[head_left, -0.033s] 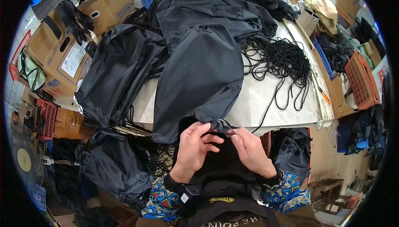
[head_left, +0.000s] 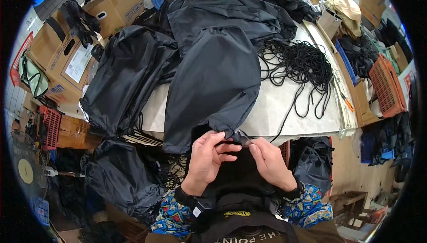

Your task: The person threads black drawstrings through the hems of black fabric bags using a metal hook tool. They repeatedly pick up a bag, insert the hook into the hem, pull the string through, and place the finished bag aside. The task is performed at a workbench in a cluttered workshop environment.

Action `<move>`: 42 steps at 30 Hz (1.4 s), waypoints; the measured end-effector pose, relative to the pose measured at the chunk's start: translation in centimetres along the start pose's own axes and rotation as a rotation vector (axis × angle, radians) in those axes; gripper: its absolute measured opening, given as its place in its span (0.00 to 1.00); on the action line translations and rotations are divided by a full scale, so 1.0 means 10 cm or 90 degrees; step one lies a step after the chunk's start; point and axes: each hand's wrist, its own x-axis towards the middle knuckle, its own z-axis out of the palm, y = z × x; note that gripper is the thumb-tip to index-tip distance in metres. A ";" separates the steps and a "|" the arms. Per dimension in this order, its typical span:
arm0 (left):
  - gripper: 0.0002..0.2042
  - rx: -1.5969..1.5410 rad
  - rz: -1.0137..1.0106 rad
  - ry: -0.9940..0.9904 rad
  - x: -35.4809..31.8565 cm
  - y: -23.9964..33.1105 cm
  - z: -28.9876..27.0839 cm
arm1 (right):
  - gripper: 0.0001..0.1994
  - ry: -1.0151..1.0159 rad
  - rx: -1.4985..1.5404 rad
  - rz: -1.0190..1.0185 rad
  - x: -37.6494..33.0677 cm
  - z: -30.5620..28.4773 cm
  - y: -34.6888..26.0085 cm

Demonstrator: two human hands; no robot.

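A black fabric drawstring bag [head_left: 213, 74] lies over the table's near edge, its gathered corner hanging toward me. My left hand [head_left: 203, 158] pinches that corner between thumb and index finger, the other fingers curled loosely. Close beside it, my right hand [head_left: 269, 163] is closed on a thin metal tool [head_left: 243, 133], whose far end meets the fabric; whether it passes inside the hem I cannot tell. A black cord [head_left: 284, 125] runs from near the right fingers up to a tangled heap of black cord [head_left: 302, 60] on the table.
More black bags lie at the left [head_left: 126, 74], in a stack [head_left: 222, 11] behind, and below the table edge [head_left: 126, 176]. Cardboard boxes [head_left: 58, 67] stand at the far left, a fan [head_left: 27, 172] below them. An orange crate [head_left: 388, 85] and orange-handled tool [head_left: 349, 105] are at the right.
My right hand has shifted very slightly to the right, and less of the metal tool shows at the bag's corner. The left hand keeps its pinch, almost still.
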 end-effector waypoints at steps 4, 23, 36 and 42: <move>0.05 -0.005 0.003 -0.015 0.02 -0.01 -0.06 | 0.06 -0.051 -0.063 0.005 -0.06 -0.13 -0.01; 0.07 0.198 0.144 0.030 -0.05 -0.40 0.04 | 0.09 -0.020 -0.339 -0.058 0.01 0.02 -0.22; 0.09 0.239 0.156 0.013 0.06 -0.13 0.03 | 0.07 -0.147 -0.224 -0.020 -0.04 -1.18 -0.17; 0.11 0.060 0.185 0.058 0.09 -0.12 0.14 | 0.12 -0.179 -0.151 -0.066 0.04 -0.63 -0.17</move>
